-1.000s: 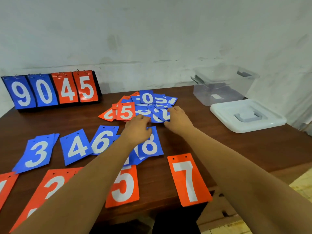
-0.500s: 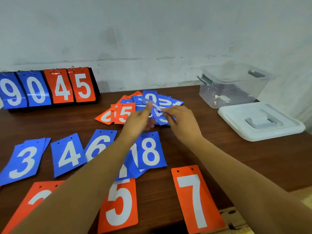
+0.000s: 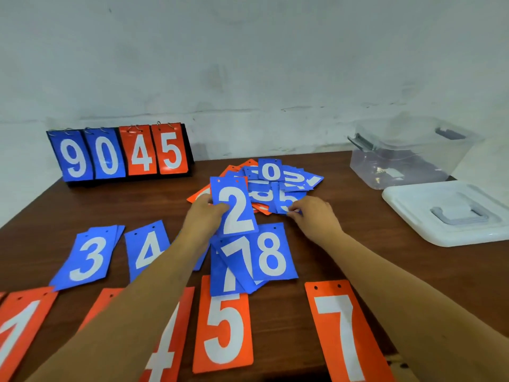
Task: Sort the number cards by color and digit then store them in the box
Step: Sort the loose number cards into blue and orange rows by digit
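Note:
My left hand (image 3: 203, 216) holds a blue 2 card (image 3: 234, 206) upright by its left edge, thumb on its face. My right hand (image 3: 311, 216) pinches the near edge of a blue card in the unsorted pile (image 3: 278, 183) of blue and orange cards. Sorted blue cards lie in a row: 3 (image 3: 86, 257), 4 (image 3: 146, 249), 7 (image 3: 234, 268), 8 (image 3: 271, 255). Orange cards lie along the near edge: 1 (image 3: 16, 332), 4 (image 3: 168, 348), 5 (image 3: 224, 329), 7 (image 3: 344, 329). The clear box (image 3: 407, 153) stands open at the back right.
The white box lid (image 3: 451, 213) lies in front of the box on the brown table (image 3: 358, 252). A flip scoreboard (image 3: 121, 153) showing 9045 stands at the back left against the wall. My left forearm hides a card between the blue 4 and 7.
My left hand has lifted the blue 2 card out of the pile and turned it face up. My right hand has shifted slightly right along the pile's near edge.

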`<state>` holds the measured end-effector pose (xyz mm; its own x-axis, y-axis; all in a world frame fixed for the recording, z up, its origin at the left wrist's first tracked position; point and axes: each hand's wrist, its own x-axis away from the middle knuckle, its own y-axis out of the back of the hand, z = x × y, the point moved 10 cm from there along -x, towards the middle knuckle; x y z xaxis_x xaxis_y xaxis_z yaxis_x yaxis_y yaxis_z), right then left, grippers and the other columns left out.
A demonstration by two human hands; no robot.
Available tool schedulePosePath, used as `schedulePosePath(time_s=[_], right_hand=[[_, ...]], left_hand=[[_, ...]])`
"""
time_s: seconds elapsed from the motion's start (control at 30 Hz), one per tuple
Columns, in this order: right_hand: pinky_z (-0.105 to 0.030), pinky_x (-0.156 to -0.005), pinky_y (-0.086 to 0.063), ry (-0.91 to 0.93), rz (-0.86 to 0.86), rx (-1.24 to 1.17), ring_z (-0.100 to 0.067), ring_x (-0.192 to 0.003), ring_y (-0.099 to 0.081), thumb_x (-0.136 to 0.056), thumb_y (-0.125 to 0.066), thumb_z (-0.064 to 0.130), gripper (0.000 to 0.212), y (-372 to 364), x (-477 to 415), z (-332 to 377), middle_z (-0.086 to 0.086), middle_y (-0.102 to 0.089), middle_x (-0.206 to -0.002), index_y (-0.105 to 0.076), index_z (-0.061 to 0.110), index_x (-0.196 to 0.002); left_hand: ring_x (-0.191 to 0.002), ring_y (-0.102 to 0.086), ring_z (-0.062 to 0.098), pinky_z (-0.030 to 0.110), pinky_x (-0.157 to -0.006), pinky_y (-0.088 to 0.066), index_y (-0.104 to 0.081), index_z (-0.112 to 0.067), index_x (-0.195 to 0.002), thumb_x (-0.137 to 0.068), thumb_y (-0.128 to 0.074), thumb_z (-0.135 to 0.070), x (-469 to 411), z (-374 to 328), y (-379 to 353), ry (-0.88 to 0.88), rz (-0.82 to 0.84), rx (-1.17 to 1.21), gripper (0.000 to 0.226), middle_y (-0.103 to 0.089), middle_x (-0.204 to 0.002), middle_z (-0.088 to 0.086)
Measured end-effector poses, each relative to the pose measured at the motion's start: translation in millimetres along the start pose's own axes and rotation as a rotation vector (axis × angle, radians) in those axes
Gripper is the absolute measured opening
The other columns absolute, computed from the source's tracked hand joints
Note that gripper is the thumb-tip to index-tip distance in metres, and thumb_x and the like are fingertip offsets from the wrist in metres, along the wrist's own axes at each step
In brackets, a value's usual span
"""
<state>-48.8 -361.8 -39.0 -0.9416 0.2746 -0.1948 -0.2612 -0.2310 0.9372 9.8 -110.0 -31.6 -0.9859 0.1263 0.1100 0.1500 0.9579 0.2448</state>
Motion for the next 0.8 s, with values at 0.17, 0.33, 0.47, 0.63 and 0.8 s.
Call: schedulePosePath(time_s=[0.17,0.33,0.47,0.63,0.8], right_hand=[[-0.037,-0.078,-0.049,0.006,-0.168,0.058,-0.022,-0.085,-0.062,-0.100,-0.043,0.025,0.022,28.3,5.4,18.1,-0.003,-0.067,-0.094,-0.062,0.014,-0.097],[-0.034,-0.077,-0.053,0.060,-0.466,-0.403,-0.017,-0.087,-0.062,-0.096,-0.055,0.019,0.015,87.4,44.4,46.1,-0.003,-0.068,-0.098,-0.066,0.010,-0.101],[-0.032,-0.081,-0.052,0.358,-0.405,-0.429,-0.017,-0.092,-0.061,-0.092,-0.063,0.014,0.011,89.3,83.4,103.1,-0.001,-0.067,-0.100,-0.069,0.010,-0.100],[-0.032,-0.088,-0.049,0.552,-0.334,-0.256,-0.018,-0.106,-0.058,-0.094,-0.051,0.032,0.028,65.1,124.0,137.5,-0.001,-0.064,-0.111,-0.073,0.019,-0.104],[-0.030,-0.097,-0.045,0.560,-0.164,-0.316,-0.009,-0.119,-0.048,-0.091,-0.058,0.037,0.027,48.6,148.0,161.9,0.005,-0.056,-0.122,-0.070,0.024,-0.112]], left_hand=[[-0.084,-0.071,0.023,0.042,-0.077,-0.060,-0.056,-0.025,-0.092,-0.095,-0.062,-0.024,1.2,9.6,0.6,0.057,0.032,0.030,0.007,-0.071,-0.096,0.002],[-0.089,-0.070,0.025,0.048,-0.084,-0.058,-0.056,-0.020,-0.113,-0.097,-0.058,-0.020,9.6,10.2,3.1,0.096,0.058,0.136,0.017,-0.070,-0.104,0.006],[-0.097,-0.069,0.030,0.045,-0.076,-0.059,-0.057,-0.010,-0.120,-0.099,-0.051,-0.012,29.0,4.5,6.1,0.118,0.104,0.366,0.021,-0.069,-0.113,0.012],[-0.097,-0.071,0.027,0.041,-0.070,-0.060,-0.060,-0.012,-0.112,-0.100,-0.052,-0.018,60.3,8.2,23.9,0.103,0.107,0.473,0.016,-0.072,-0.107,0.011],[-0.098,-0.070,0.030,0.054,-0.086,-0.057,-0.059,-0.011,-0.119,-0.090,-0.065,-0.007,85.2,20.0,52.3,0.055,0.082,0.334,0.030,-0.070,-0.115,0.013]])
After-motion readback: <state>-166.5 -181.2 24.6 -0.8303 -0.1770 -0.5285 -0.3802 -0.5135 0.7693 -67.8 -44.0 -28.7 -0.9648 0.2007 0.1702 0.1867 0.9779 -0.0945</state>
